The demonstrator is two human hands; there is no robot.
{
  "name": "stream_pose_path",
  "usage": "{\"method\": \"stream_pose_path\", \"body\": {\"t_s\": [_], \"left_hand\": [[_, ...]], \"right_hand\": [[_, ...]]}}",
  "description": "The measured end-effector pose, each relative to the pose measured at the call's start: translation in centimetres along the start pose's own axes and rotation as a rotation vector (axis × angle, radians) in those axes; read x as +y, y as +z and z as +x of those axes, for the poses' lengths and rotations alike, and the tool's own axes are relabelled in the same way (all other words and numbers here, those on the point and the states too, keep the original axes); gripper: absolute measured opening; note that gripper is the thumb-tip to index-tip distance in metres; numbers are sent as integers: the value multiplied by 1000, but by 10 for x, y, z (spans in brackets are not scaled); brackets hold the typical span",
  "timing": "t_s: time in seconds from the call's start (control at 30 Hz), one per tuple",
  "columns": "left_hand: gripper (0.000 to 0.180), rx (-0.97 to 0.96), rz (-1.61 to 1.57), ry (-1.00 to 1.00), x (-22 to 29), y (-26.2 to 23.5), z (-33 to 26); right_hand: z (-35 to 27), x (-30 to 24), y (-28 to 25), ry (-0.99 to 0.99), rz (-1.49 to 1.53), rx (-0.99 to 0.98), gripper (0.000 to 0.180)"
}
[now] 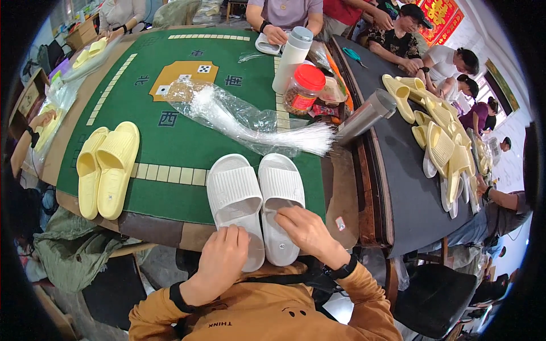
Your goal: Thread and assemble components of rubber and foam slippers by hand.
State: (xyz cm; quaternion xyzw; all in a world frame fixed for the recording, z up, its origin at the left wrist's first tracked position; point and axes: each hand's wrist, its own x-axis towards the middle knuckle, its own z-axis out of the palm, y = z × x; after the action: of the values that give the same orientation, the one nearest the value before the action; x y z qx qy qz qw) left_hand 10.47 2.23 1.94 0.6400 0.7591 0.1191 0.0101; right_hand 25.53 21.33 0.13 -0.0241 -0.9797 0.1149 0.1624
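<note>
A pair of white slide slippers (234,184) lies side by side at the table's near edge, toes pointing away from me. My left hand (223,261) is closed, fingers curled, over the left slipper's heel end. My right hand (307,230) pinches just below the right slipper's strap. Whatever lies between the fingertips of either hand is too small to make out. Beyond the slippers, a bundle of thin white plastic strands (273,136) spills from a clear plastic bag (185,99). A pair of yellow slide slippers (118,170) rests to the left, one overlapping the other.
A red-lidded jar (304,88), a white bottle (293,59) and a tilted grey tumbler (367,116) stand at the green table's (170,202) right side. On the dark table (398,182) lies a heap of yellow slippers (441,145) and green-handled scissors (354,55). Other people work around both tables.
</note>
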Motion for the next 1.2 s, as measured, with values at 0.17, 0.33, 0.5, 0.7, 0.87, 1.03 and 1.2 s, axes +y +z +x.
{"method": "stream_pose_path", "body": {"t_s": [0.17, 0.33, 0.5, 0.7, 0.87, 1.03, 1.2], "left_hand": [[60, 130, -104, 47, -5, 21, 13], [85, 89, -243, 24, -6, 31, 25], [87, 198, -183, 14, -11, 45, 47], [75, 103, -323, -75, -20, 56, 64], [49, 119, -391, -152, -14, 58, 68], [43, 80, -452, -176, -9, 55, 48], [42, 176, -393, -115, -10, 59, 40]], "right_hand": [[4, -2, 14, 84, -20, 101, 33], [10, -6, 22, 204, 85, 17, 40], [18, 8, 32, 201, 94, -45, 42], [26, 13, 27, 249, 222, -91, 35], [26, 9, 25, 249, 244, -102, 33], [14, -11, 29, 240, 270, -108, 32], [9, -18, 29, 270, 246, -157, 37]]}}
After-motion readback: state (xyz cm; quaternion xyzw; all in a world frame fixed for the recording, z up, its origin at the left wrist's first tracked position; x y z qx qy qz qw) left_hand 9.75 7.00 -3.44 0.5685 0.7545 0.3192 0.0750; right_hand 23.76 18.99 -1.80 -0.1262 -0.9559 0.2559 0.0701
